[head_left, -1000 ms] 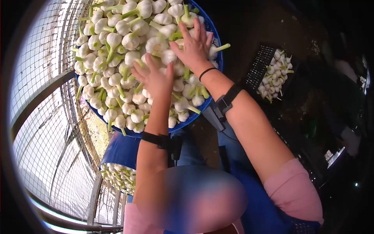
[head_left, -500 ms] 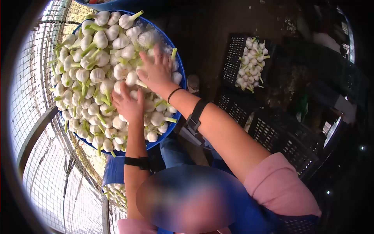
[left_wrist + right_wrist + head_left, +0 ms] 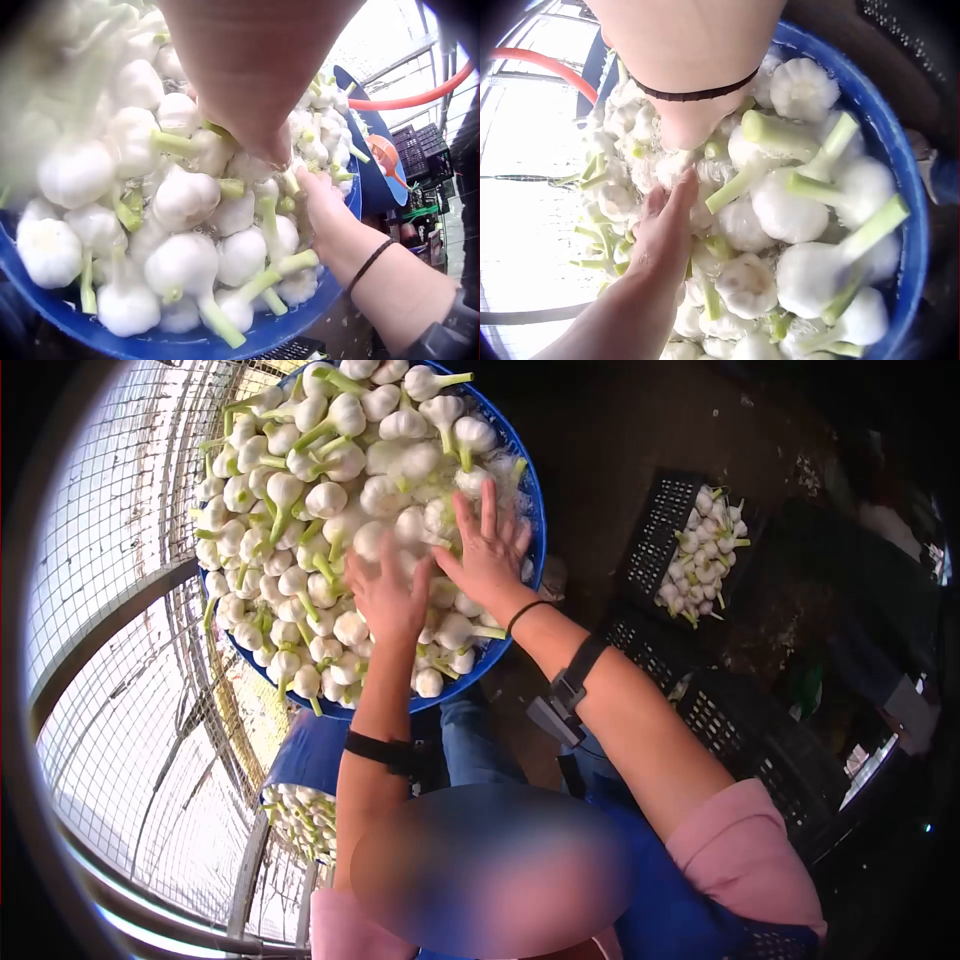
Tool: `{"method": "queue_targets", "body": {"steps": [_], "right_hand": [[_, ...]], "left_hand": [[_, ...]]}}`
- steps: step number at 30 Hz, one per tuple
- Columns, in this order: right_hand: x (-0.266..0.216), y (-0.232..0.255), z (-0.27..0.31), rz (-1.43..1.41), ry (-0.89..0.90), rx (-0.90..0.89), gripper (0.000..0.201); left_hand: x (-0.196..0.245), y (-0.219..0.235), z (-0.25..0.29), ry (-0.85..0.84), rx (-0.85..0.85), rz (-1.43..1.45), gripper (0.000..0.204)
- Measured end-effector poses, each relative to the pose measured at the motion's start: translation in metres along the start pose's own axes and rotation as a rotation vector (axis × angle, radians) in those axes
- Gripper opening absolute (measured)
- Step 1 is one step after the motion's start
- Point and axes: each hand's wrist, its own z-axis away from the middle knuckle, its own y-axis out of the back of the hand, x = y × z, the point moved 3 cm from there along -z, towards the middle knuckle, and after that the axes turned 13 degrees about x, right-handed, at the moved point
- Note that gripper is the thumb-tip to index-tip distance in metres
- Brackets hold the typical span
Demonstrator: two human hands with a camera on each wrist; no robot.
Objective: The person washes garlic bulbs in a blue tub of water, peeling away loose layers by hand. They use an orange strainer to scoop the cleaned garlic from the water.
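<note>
White garlic bulbs [image 3: 325,500] with cut green stems fill a round blue tub [image 3: 541,510], wet and in water along the right side. My left hand [image 3: 390,598] lies over the bulbs near the tub's middle, fingers spread. To its right, my right hand [image 3: 487,560] rests on bulbs closer to the right rim, its fingers also spread. Both palms face down and neither hand grips a bulb. In the right wrist view the left hand [image 3: 666,236] reaches in among the garlic. The left wrist view has the right hand [image 3: 326,202] at the bulbs, its fingertips partly hidden.
A black crate [image 3: 657,535] with more garlic stands on the floor at right, other black crates [image 3: 715,710] nearer. Below the tub at left is a blue container [image 3: 310,745] of garlic. Wire mesh [image 3: 130,560] runs along the left. An orange hose [image 3: 420,97] crosses behind the tub.
The head view swung left and back. Within the tub, the right hand has drawn back from the far right toward the body. Bulbs around the hands have shifted in the water.
</note>
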Motion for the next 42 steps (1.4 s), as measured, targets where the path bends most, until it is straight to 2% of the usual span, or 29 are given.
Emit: {"method": "queue_targets", "body": {"steps": [1, 4, 5, 8, 9, 11, 12, 13, 14, 15, 16, 18, 20, 21, 22, 24, 25, 28, 31, 32, 33, 35, 38, 41, 42], "right_hand": [[0.000, -0.005, 0.014, 0.056, 0.015, -0.009, 0.083], [0.006, -0.030, 0.014, 0.215, 0.006, 0.074, 0.081], [0.011, -0.040, 0.005, 0.154, 0.000, 0.013, 0.079], [0.016, -0.051, -0.026, -0.221, -0.271, -0.198, 0.082], [0.010, -0.041, -0.023, 0.011, -0.148, -0.069, 0.082], [0.015, -0.011, -0.032, -0.011, 0.009, -0.090, 0.079], [0.015, 0.001, -0.033, -0.025, 0.090, -0.107, 0.078], [-0.001, 0.033, -0.025, 0.131, 0.039, -0.083, 0.064], [-0.009, 0.044, -0.023, 0.046, 0.124, 0.013, 0.060], [-0.013, 0.051, -0.025, -0.039, 0.207, 0.111, 0.057], [-0.020, 0.061, -0.031, -0.120, 0.288, 0.214, 0.054], [-0.044, 0.058, -0.069, -0.218, 0.388, 0.271, 0.046], [-0.069, 0.044, -0.119, -0.216, 0.526, 0.421, 0.047], [-0.077, 0.033, -0.144, -0.170, 0.578, 0.453, 0.055], [-0.080, 0.021, -0.159, -0.093, 0.552, 0.481, 0.059], [-0.083, 0.003, -0.182, 0.073, 0.502, 0.531, 0.066], [-0.083, -0.005, -0.184, 0.084, 0.474, 0.469, 0.075], [-0.083, -0.017, -0.187, 0.141, 0.459, 0.479, 0.077], [-0.072, -0.031, -0.202, 0.026, 0.485, 0.472, 0.082], [-0.068, -0.037, -0.206, -0.025, 0.432, 0.459, 0.080], [-0.065, -0.039, -0.211, -0.019, 0.401, 0.397, 0.078], [-0.063, -0.041, -0.214, 0.032, 0.444, 0.410, 0.077], [-0.064, -0.037, -0.210, 0.104, 0.423, 0.378, 0.076], [-0.060, -0.023, -0.198, -0.036, 0.380, 0.373, 0.079], [-0.054, -0.020, -0.186, -0.048, 0.317, 0.326, 0.080]], "left_hand": [[0.015, 0.007, 0.013, 0.035, -0.085, -0.100, 0.062], [0.023, -0.031, 0.026, 0.031, -0.037, -0.299, 0.059], [0.022, -0.045, 0.018, 0.053, -0.060, -0.302, 0.059], [0.015, -0.058, -0.001, 0.097, -0.117, -0.253, 0.064], [0.016, -0.046, -0.001, 0.105, -0.160, -0.224, 0.064], [0.013, -0.016, -0.015, 0.049, -0.150, -0.143, 0.062], [0.002, 0.002, -0.022, 0.089, -0.146, -0.027, 0.058], [-0.009, 0.020, -0.025, 0.132, -0.157, 0.083, 0.055], [-0.018, 0.034, -0.027, 0.178, -0.169, 0.195, 0.051], [-0.018, 0.051, -0.034, 0.018, 0.021, 0.088, 0.046], [-0.016, 0.060, -0.048, -0.033, 0.081, 0.068, 0.045], [-0.016, 0.063, -0.094, -0.138, 0.265, 0.027, 0.048], [-0.019, 0.053, -0.150, -0.195, 0.414, 0.018, 0.054], [-0.023, 0.040, -0.179, -0.156, 0.419, -0.006, 0.062], [-0.022, 0.033, -0.197, -0.117, 0.417, -0.030, 0.069], [-0.013, 0.016, -0.211, -0.058, 0.264, -0.246, 0.078], [-0.011, 0.009, -0.213, -0.026, 0.174, -0.352, 0.082], [-0.019, -0.006, -0.217, -0.102, 0.198, -0.366, 0.088], [-0.016, -0.015, -0.229, -0.090, 0.083, -0.426, 0.084], [-0.025, -0.029, -0.233, -0.157, 0.140, -0.352, 0.081], [-0.020, -0.031, -0.239, -0.145, 0.104, -0.370, 0.081], [-0.026, -0.039, -0.241, -0.167, 0.142, -0.389, 0.080], [-0.036, -0.044, -0.247, -0.104, 0.092, -0.344, 0.079], [-0.024, -0.034, -0.249, -0.001, 0.027, -0.352, 0.077], [-0.020, -0.030, -0.240, -0.009, 0.017, -0.344, 0.076]]}}
